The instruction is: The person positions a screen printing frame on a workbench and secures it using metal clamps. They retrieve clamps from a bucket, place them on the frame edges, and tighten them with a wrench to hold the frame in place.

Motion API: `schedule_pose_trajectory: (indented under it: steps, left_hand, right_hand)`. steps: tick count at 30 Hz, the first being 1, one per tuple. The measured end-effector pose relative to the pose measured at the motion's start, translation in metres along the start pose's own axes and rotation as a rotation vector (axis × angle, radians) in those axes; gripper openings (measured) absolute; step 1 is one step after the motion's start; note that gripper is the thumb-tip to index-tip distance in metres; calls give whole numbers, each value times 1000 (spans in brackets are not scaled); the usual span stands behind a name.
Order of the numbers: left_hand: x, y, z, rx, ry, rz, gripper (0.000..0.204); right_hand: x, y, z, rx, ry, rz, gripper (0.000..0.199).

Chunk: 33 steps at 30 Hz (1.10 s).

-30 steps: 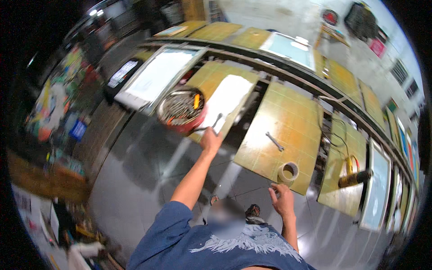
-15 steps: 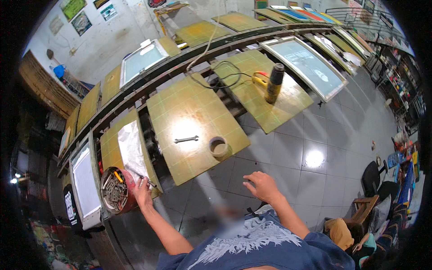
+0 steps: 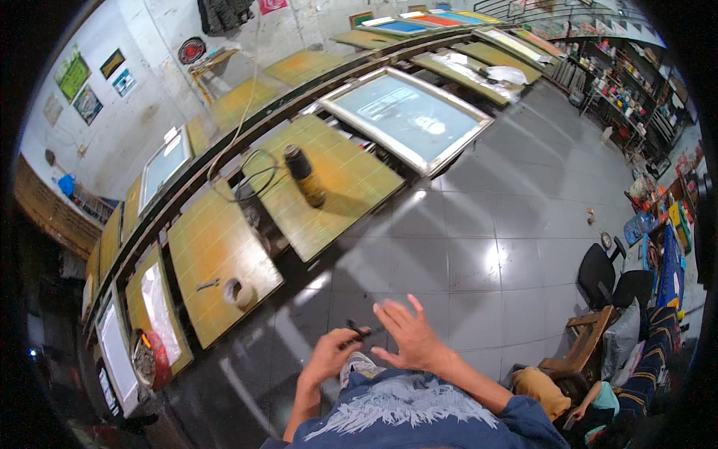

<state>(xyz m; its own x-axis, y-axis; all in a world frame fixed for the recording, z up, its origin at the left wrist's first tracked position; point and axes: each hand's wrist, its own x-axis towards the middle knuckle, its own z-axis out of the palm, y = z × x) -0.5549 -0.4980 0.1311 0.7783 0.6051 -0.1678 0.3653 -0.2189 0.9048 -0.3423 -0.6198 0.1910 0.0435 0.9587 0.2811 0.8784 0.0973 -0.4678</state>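
Observation:
My left hand [image 3: 329, 355] is closed around a small dark tool [image 3: 351, 327] in front of my shirt; blur hides its exact kind. Close beside it on the right, my right hand [image 3: 410, 335] has its fingers spread and holds nothing. Ahead on the left, an open-end wrench [image 3: 208, 284] and a roll of tape [image 3: 239, 293] lie on a wooden board [image 3: 213, 243]. Farther left stands a red bowl [image 3: 161, 356] of metal pieces, beside white paper [image 3: 155, 307].
A black and yellow cylindrical tool [image 3: 305, 177] stands on another board, a black cord behind it. Framed screens [image 3: 340, 108] lie along the long rack. At the lower right are a wooden stool [image 3: 587, 340], a black chair [image 3: 596, 275] and a person's teal sleeve [image 3: 607, 398].
My left hand has moved from beside the red bowl to in front of my body, carrying the dark tool. My right hand has come near it. The view has swung right.

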Motion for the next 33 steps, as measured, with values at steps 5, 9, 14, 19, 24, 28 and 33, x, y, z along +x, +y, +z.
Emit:
schedule_pose_trajectory:
  steps: [5,9,14,19,24,28,33]
  left_hand:
    - [86,79,69,127,-164,52,25]
    - [159,102,89,-59,-17,128,22]
    - [283,111,94,-220,291,75,19]
    - [422,104,87,-372,478,36,23]
    - [543,126,56,-326,628,95,24]
    - [627,146,15,-130,670,82,22]
    - [745,137,-77,117,839,145,25]
  right_hand:
    - [-39,85,-25,552,-325,413,56]
    - [-40,141,-38,693,-150,624,35]
    - [-24,257,-52,786,311,727,38]
    - [23,359,-148,560,538,875,41]
    - [63,469,-202,689,646,1133,29]
    - [103,539,-218,180,606,821,26]
    - [190,605,-234,343,511,788,28]
